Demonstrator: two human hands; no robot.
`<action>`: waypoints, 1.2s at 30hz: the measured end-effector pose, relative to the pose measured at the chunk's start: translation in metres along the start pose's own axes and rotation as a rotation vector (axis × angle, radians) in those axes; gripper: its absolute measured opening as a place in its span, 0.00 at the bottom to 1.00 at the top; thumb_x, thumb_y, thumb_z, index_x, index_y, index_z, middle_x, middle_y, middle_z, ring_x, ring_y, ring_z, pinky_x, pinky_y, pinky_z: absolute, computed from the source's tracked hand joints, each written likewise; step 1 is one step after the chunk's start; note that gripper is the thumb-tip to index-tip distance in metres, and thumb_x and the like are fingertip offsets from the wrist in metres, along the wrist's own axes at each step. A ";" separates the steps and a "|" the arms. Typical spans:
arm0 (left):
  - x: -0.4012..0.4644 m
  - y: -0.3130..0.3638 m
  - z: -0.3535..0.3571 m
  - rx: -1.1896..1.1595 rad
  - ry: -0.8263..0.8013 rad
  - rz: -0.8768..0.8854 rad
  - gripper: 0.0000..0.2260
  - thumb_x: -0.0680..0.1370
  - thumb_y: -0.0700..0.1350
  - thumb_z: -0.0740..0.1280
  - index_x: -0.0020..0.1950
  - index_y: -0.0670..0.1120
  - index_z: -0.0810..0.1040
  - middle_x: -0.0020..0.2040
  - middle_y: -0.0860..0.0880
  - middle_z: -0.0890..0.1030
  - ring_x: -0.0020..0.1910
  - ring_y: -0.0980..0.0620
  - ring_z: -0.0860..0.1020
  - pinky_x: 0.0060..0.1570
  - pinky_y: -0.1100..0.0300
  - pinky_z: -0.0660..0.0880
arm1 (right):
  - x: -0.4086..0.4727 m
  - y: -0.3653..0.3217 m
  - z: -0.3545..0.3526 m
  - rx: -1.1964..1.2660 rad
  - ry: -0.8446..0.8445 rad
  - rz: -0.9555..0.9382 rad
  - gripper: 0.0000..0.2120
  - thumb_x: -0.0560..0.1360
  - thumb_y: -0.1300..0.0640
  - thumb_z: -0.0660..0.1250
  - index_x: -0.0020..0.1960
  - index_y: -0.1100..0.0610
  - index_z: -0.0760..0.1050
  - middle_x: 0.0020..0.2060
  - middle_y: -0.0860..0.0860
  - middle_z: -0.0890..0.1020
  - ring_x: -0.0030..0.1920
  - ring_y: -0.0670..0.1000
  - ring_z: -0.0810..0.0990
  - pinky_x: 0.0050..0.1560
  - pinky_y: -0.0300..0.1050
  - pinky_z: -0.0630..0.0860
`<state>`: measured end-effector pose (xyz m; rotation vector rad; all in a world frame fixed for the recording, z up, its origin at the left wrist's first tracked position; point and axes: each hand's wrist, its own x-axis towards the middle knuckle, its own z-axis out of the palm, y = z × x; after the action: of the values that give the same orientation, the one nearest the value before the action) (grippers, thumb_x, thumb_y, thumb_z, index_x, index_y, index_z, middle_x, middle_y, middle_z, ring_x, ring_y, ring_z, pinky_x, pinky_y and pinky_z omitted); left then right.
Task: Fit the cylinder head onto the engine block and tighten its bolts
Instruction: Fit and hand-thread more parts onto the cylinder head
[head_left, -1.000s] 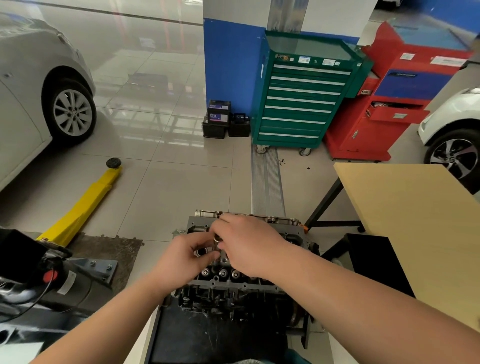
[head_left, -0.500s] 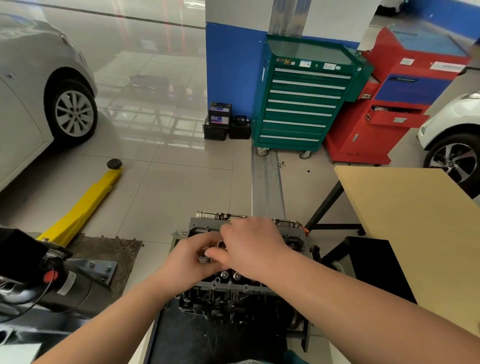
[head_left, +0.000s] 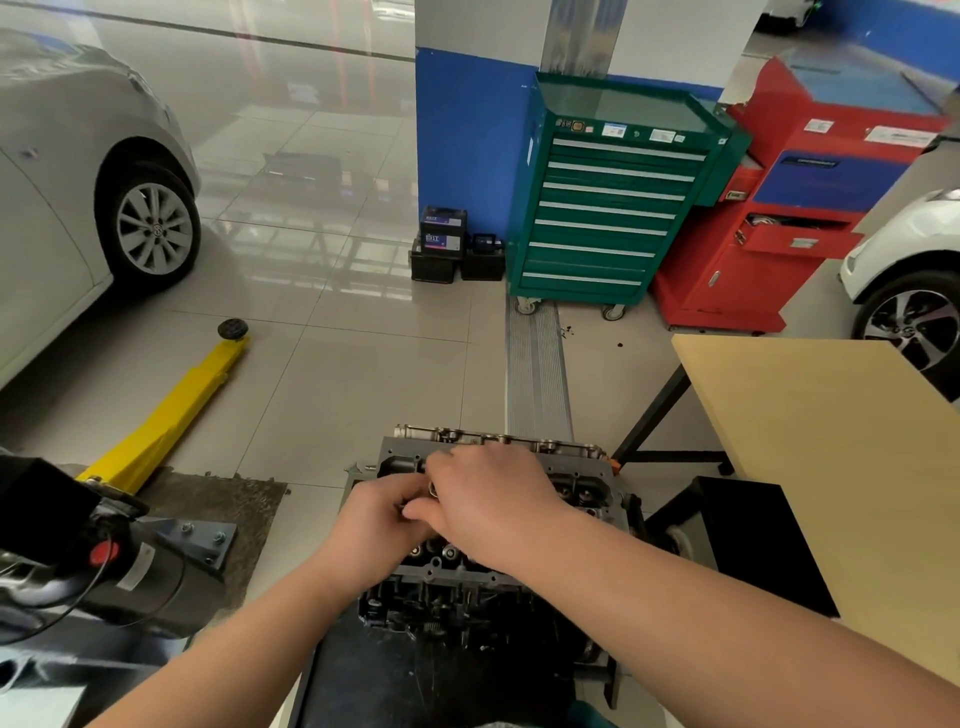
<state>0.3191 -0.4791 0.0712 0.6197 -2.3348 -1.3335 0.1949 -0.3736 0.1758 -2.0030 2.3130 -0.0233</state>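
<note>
**Two hands meet over a cylinder head on a garage floor**

Head camera: A person's left hand (head_left: 376, 519) and right hand (head_left: 488, 501) come together above the cylinder head (head_left: 582, 480), which sits on top of the engine block (head_left: 457, 608) at the bottom centre of the view, low on a dark stand. The fingers of both hands are curled inward and meet around a small metal part (head_left: 432, 488) with a brassy ring-like end (too small to identify), seen between the right thumb and the left fingertips. The right hand lies over the middle of the head, the left just beside it and touching it; which hand actually bears the part cannot be told. Round valve fittings show along the head's near edge below the wrists.

To the right stands a light wooden table (head_left: 831, 467) on black legs. Across the tiled floor are a green tool cabinet (head_left: 608, 208) on castors, a red cabinet (head_left: 779, 234) touching its side, and car batteries (head_left: 441, 244) against a blue wall. A yellow lift arm (head_left: 171, 415) lies at left near a silver car (head_left: 78, 182); a white car (head_left: 914, 270) shows at the right edge.
</note>
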 end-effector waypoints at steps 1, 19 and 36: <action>0.001 -0.002 0.000 0.028 -0.004 0.001 0.05 0.69 0.44 0.69 0.37 0.42 0.79 0.32 0.47 0.79 0.32 0.52 0.73 0.33 0.52 0.71 | -0.001 0.001 -0.001 0.019 0.008 -0.036 0.18 0.82 0.39 0.61 0.59 0.54 0.74 0.50 0.52 0.81 0.48 0.58 0.80 0.39 0.50 0.67; -0.002 -0.024 -0.003 0.036 -0.135 0.115 0.06 0.81 0.47 0.73 0.56 0.55 0.81 0.46 0.59 0.85 0.46 0.57 0.84 0.47 0.61 0.81 | -0.002 0.018 0.002 0.026 0.027 -0.130 0.11 0.83 0.46 0.61 0.56 0.54 0.69 0.42 0.50 0.78 0.43 0.56 0.79 0.35 0.49 0.66; -0.007 -0.034 0.015 0.002 -0.073 0.115 0.09 0.77 0.56 0.72 0.54 0.65 0.77 0.53 0.61 0.83 0.54 0.58 0.83 0.52 0.68 0.78 | 0.003 0.009 0.010 -0.139 0.043 0.052 0.25 0.83 0.36 0.51 0.46 0.55 0.73 0.35 0.52 0.76 0.35 0.57 0.75 0.32 0.48 0.64</action>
<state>0.3232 -0.4797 0.0337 0.4367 -2.3902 -1.3229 0.1867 -0.3745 0.1653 -2.0222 2.4561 0.1021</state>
